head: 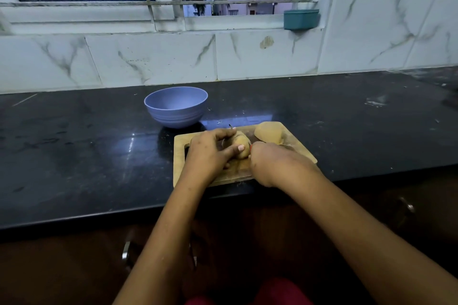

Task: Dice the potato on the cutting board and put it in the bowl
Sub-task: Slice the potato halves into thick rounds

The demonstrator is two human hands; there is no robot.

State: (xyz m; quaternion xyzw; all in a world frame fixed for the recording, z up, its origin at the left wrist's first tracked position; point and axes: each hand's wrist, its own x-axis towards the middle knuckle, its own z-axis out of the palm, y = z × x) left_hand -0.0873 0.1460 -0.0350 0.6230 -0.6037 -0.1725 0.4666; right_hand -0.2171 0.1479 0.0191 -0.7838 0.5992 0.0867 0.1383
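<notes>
My left hand (210, 153) is curling over a rounded tan potato half (241, 143) on the scuffed wooden cutting board (181, 156), and my right hand (267, 161) is gripping a red-handled knife (230, 127). The other half (269, 132) is lying just beside it, with the ribbed lavender bowl (176, 106) sitting behind on the glossy black counter (74, 143).

I see open bench (74, 143) left and right of the cutting board (179, 168). The bowl (176, 106) stands just behind its far-left corner, and a potato half (269, 132) blocks the board's far-right corner. Tiled wall (148, 62) closes the back.
</notes>
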